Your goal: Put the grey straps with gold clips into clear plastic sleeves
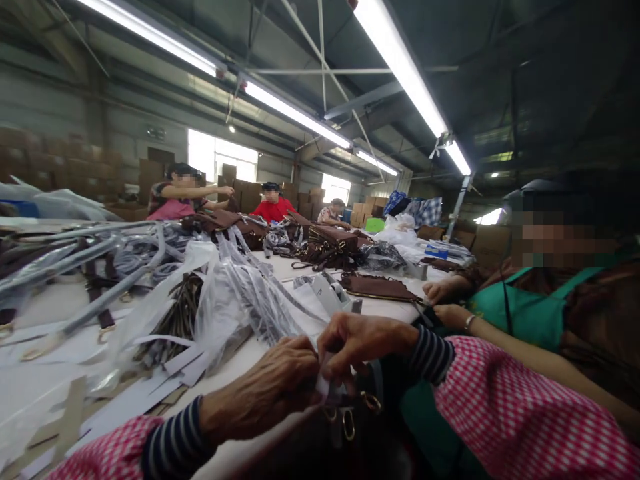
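Strap pile [125,280]: lying on the table [45,393] at far left, wrapped in clear film, well apart from both hands.
Left hand [270,390]: curling shut, fingertips pinching a white wrapper [323,387] from the left.
Wrapper: sitting between the two hands, just above the brass rings [350,413] of a dark bag [345,447] at the near table edge.
Right hand [357,343]: closing thumb and fingers on the same wrapper from above, touching the left hand.
Method: both pinches should be staying close together and near the rings, so the thin paper is folding snugly and not tearing.
Co-worker's hands [447,303]: resting on the table at right, beside a brown pouch [377,287].
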Motion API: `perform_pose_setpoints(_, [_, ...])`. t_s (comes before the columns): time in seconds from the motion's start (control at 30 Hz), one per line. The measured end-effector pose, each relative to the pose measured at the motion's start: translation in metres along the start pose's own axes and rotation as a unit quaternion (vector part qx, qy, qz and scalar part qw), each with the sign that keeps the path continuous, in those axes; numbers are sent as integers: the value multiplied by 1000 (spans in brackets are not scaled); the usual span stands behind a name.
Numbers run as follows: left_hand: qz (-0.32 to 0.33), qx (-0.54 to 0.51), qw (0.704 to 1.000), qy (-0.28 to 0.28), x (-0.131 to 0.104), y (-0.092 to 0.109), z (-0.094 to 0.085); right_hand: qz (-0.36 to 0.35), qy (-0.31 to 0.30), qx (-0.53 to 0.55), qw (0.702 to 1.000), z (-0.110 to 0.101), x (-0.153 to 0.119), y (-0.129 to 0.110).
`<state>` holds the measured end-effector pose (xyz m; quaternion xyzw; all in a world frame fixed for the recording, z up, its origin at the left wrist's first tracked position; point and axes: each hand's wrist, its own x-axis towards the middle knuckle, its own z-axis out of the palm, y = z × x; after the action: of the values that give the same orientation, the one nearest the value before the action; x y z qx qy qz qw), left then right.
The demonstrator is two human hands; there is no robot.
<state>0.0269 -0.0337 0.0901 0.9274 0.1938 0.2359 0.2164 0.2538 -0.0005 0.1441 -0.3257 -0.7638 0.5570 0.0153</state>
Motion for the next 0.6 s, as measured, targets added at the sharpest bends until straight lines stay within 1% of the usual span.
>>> perform_pose_setpoints(0.13, [-49,-58,997,4,-2,-9,-4,-23,37,-78,996,4,0,-6])
perform_pose_setpoints(0.2, [-89,-108,990,-8,-3,-14,-3,-59,73,-150,984,8,1,-5])
perform_pose_setpoints(0.23, [-110,-133,985,-15,-2,-16,-2,-86,98,-204,970,11,1,-4])
perform_pose_setpoints(0.27, [-127,-155,980,-21,-1,-17,-1,-114,125,-265,949,14,1,-2])
perform_pose_setpoints(0.33, [-142,-189,971,-22,0,-18,1,-152,176,-376,897,20,3,1])
perform_pose_setpoints(0.37, [-138,-201,970,-17,1,-18,3,-158,196,-414,875,23,4,2])
perform_pose_setpoints(0.4, [-132,-208,969,-9,2,-18,5,-156,212,-436,861,26,5,4])
perform_pose_setpoints(0.43, [-126,-210,969,4,3,-18,8,-148,225,-447,853,28,6,5])
perform_pose_setpoints(0.53, [-125,-213,967,55,5,-19,15,-114,260,-447,849,33,10,8])
perform_pose_setpoints(0.6, [-148,-231,957,91,7,-23,19,-105,277,-454,840,36,12,9])
